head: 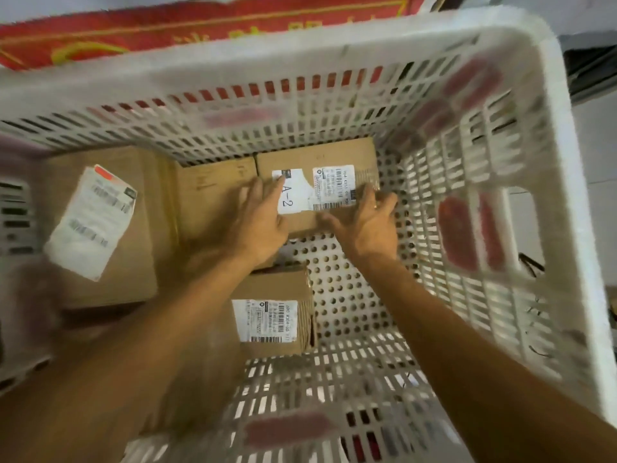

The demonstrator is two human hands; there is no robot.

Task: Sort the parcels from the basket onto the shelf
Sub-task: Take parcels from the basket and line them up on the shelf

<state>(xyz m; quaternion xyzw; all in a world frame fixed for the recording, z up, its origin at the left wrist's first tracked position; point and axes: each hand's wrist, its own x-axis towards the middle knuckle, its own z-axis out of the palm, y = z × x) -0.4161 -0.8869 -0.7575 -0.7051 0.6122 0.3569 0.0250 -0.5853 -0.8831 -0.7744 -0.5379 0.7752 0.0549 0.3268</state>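
The A-2 parcel (320,158) sits against the far wall of the basket (551,135), its long axis across me. My left hand (258,222) lies flat on its label and my right hand (367,225) touches its near-right edge. Neither seems to be clasping yet, though blur hinders.

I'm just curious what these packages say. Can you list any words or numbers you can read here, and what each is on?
"A-2": on the white sticker of the far box.
Printed label beside that sticker: too small to read.
Label on the near box: too small to read.
Label on the left box: blurred.
Red banner behind the basket: yellow characters, blurred and cut off.
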